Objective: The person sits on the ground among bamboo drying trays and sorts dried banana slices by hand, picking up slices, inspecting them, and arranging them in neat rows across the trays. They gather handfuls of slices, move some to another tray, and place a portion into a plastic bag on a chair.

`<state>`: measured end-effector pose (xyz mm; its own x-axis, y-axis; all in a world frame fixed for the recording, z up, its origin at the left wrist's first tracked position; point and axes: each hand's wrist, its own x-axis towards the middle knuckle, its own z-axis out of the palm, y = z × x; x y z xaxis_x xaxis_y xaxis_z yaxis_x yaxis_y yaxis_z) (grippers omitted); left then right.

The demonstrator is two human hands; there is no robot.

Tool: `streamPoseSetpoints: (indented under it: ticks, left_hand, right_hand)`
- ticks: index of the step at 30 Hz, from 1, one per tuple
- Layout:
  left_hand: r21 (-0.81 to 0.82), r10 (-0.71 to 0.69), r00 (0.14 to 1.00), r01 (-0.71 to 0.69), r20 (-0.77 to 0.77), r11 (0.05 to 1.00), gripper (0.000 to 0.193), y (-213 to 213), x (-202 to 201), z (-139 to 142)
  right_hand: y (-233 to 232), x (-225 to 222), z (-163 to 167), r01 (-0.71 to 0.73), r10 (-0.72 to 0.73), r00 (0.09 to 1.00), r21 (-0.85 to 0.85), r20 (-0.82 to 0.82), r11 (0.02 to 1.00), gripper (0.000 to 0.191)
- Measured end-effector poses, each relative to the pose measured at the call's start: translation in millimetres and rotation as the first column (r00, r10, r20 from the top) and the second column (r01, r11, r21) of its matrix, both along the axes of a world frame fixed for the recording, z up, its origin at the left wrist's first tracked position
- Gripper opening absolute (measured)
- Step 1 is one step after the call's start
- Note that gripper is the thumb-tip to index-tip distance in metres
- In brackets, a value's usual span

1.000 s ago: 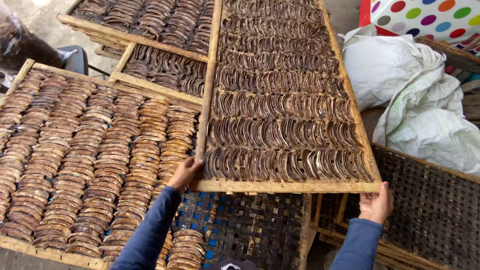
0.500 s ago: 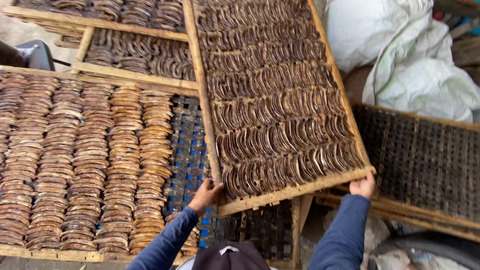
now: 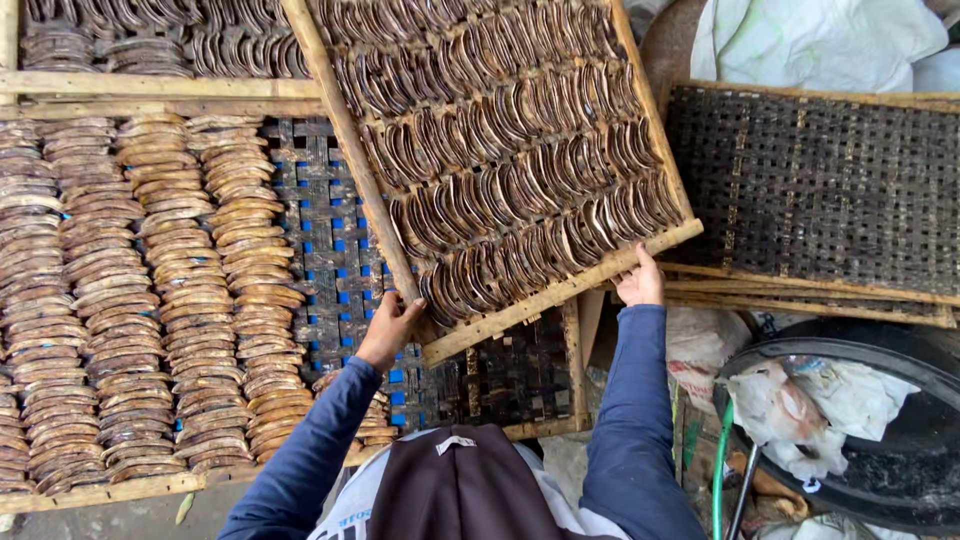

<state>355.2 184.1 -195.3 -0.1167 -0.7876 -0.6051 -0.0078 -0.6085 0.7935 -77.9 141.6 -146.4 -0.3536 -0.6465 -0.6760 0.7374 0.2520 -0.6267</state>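
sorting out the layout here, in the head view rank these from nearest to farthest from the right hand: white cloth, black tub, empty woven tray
From the right hand:
1. Empty woven tray, just to its right.
2. Black tub, lower right.
3. White cloth, top right corner.

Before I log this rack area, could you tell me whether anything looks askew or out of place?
Yes: the wooden-framed tray of dark curved slices sits askew across the others, held at its near edge by the left hand and right hand. The woven-mesh tray of brown stacked slices beneath is part bare.
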Motion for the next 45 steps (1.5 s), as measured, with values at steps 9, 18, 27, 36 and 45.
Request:
streamPoseSetpoints:
  ticks: [9,18,27,36,45]
  left_hand:
    - [0.049,0.009,0.998,-0.007,-0.054,0.999,0.045,-6,-102,-2]
    - [0.102,-0.185,0.982,0.18,0.039,0.978,0.041,-42,-158,-1]
    - [0.002,-0.34,0.717,0.427,0.608,0.904,0.055,-48,-156,-15]
    - [-0.129,-0.191,0.891,0.265,0.413,0.956,0.026,-19,-108,9]
    - [-0.31,0.146,0.935,-0.041,0.324,0.95,0.02,109,41,15]
  right_hand:
    - [-42,-74,26,-0.055,0.008,0.989,-0.317,-0.149,0.947,0.02]
    - [-90,-143,3,-0.034,0.001,0.981,-0.164,-0.193,0.986,0.015]
    - [-74,-129,-14,0.053,-0.059,0.973,-0.032,-0.222,0.998,0.026]
    - [-13,-14,-9,-0.447,0.086,0.388,-0.105,-0.918,0.888,0.023]
    - [44,95,-24,-0.737,0.385,-0.287,0.459,-0.877,0.495,0.044]
